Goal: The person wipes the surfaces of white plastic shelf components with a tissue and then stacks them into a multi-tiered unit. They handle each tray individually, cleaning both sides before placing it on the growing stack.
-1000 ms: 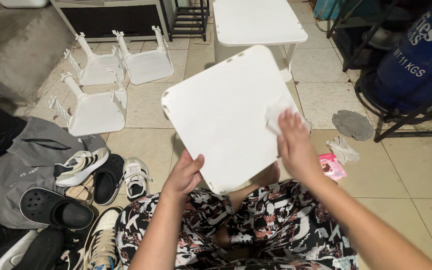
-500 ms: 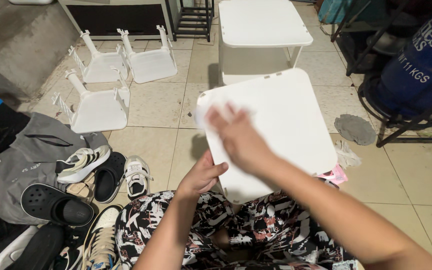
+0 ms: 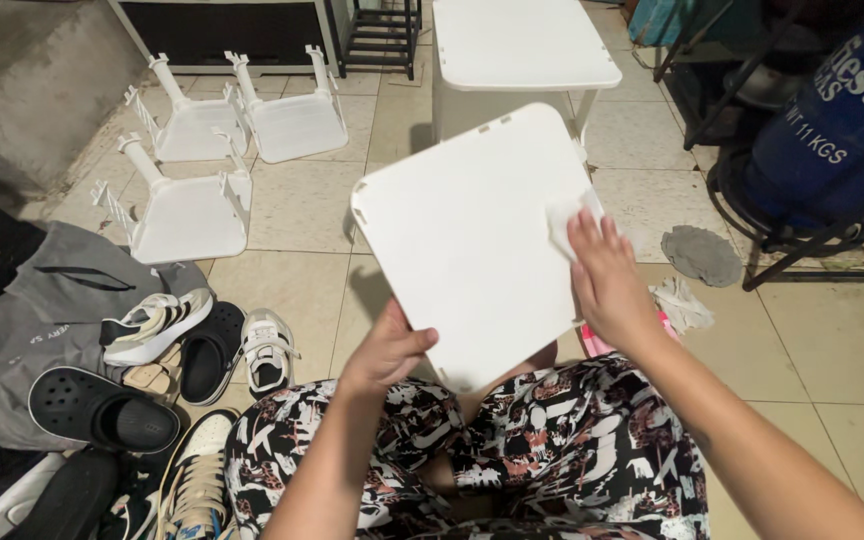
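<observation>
A white square plastic panel (image 3: 467, 235) with rounded corners is held tilted above my lap. My left hand (image 3: 389, 350) grips its lower edge, thumb on top. My right hand (image 3: 607, 275) presses a small white cloth (image 3: 562, 215) flat against the panel's right side. My knees in black, white and red patterned trousers (image 3: 512, 440) sit below it.
Three white stools (image 3: 187, 205) lie upside down on the tiled floor at upper left. A white table (image 3: 517, 45) stands behind the panel. Several shoes (image 3: 157, 325) and a grey bag (image 3: 37, 310) lie at left. A blue gas cylinder (image 3: 837, 120) on a metal stand is at right, with rags (image 3: 702, 255) nearby.
My right hand with the cloth has swept from the panel's left-middle back to its right side. The panel has tilted slightly. My left hand keeps its grip.
</observation>
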